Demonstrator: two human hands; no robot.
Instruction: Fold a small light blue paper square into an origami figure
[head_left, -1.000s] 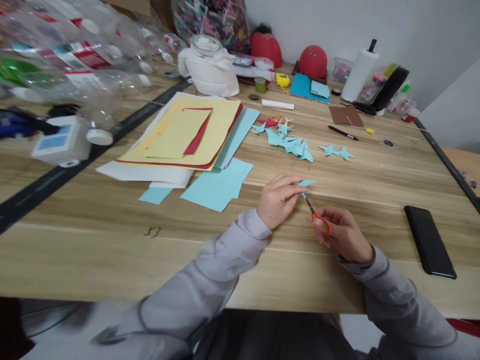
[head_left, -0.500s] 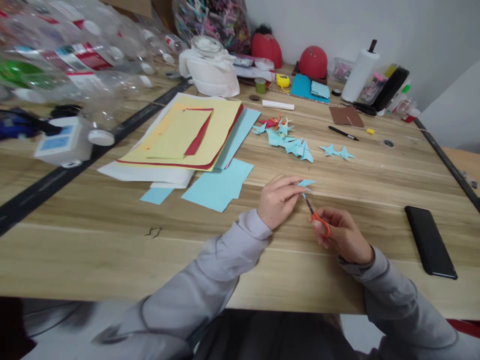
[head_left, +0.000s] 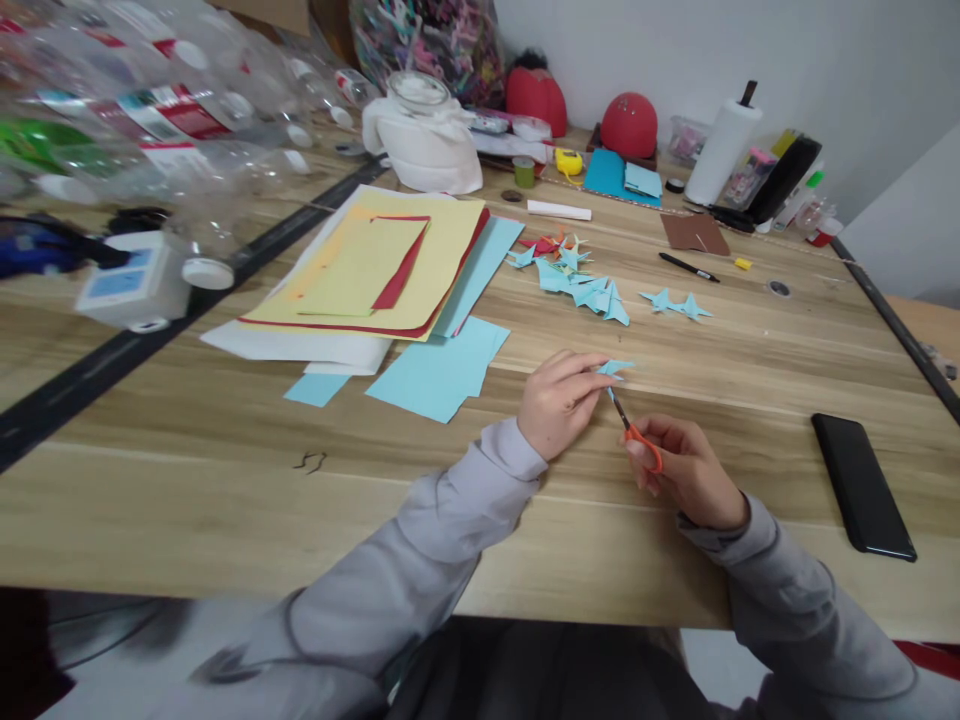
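Note:
Between the fingertips of my left hand (head_left: 561, 402) is a small folded piece of light-blue paper (head_left: 618, 368), an origami shape with pointed ends. My right hand (head_left: 686, 465) is closed on orange-handled scissors (head_left: 643, 447). Their dark blades point up and left and meet the lower tip of the folded paper; whether they are closed cannot be made out. Beyond my hands lies a group of light-blue folded paper cranes (head_left: 592, 292), with red and orange ones (head_left: 551, 245) behind. Two more blue cranes (head_left: 675, 303) lie to the right.
Left of my hands are blue sheets (head_left: 431, 375) and a stack of yellow, red and white paper (head_left: 442, 260). A black phone (head_left: 862, 485) lies at the right. A pen (head_left: 688, 267) is farther back. Plastic bottles (head_left: 172, 115) pile up at the far left.
The view has shifted very slightly. Both hands keep their places, and the folded paper's pointed end has turned a little at my left fingertips.

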